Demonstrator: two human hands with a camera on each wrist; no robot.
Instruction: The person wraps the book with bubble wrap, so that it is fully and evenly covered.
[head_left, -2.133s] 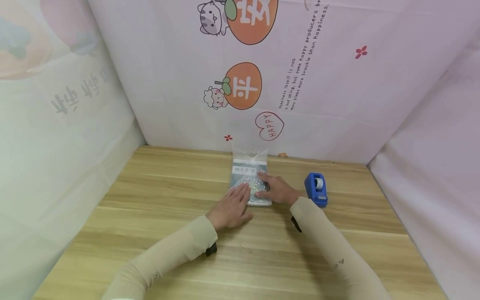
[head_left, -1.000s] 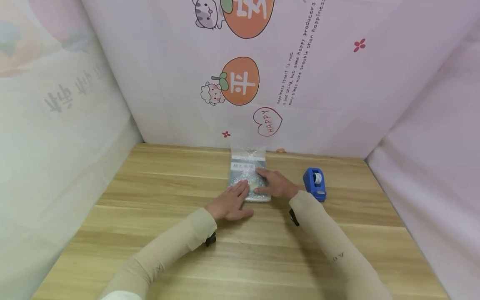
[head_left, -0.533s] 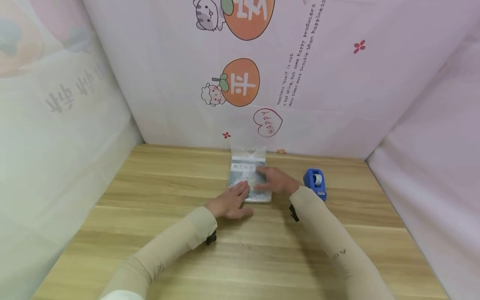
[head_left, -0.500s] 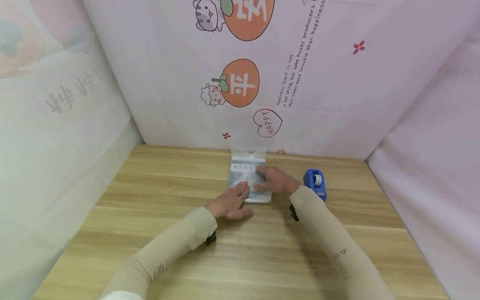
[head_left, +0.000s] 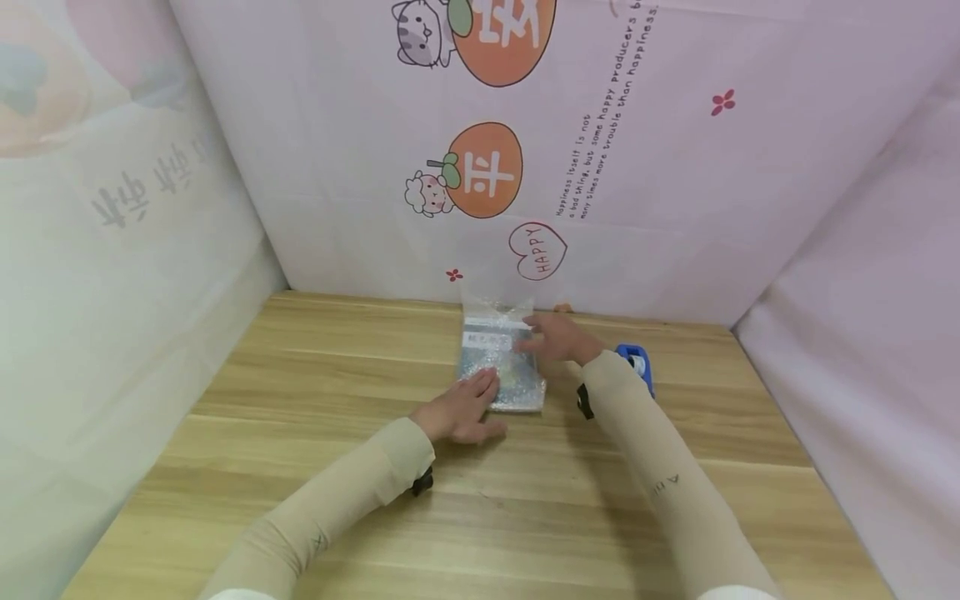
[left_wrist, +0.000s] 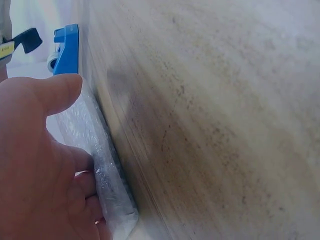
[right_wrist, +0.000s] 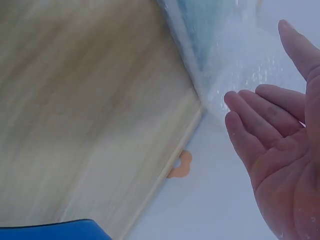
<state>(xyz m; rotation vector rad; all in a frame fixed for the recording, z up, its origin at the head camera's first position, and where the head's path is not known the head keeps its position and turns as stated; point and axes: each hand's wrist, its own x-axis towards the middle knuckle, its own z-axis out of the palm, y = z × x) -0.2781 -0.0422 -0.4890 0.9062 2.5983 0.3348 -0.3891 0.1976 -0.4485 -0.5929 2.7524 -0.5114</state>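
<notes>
Bubble-wrapped package (head_left: 504,357): it is lying flat on the wooden table (head_left: 360,358), near the printed sheet (head_left: 337,167) at the back, a pale label (head_left: 480,340) showing through hazily.
Loose flap (head_left: 487,308): clear wrap is extending past the package's far end, toward the sheet.
Left hand (head_left: 461,408): my straight fingers are resting on the near left part of the package, grasping nothing; my thumb is lying apart from its near edge.
Right hand (head_left: 558,337): fingers extended and released, it is hovering about the far right edge — whether a fingertip is brushing the wrap, I cannot tell.
Handling: I am judging it light, with a fairly stiff flat core under a soft, slightly slippery skin; the bubbles are probably its most fragile part.
Where to hold: I am favouring the two long sides, where the core is likely giving support — the flap would probably just crumple.
Tape dispenser (left_wrist: 70,52): it is standing to the right, partly behind my right sleeve (head_left: 660,467) as my head camera is seeing it.
</notes>
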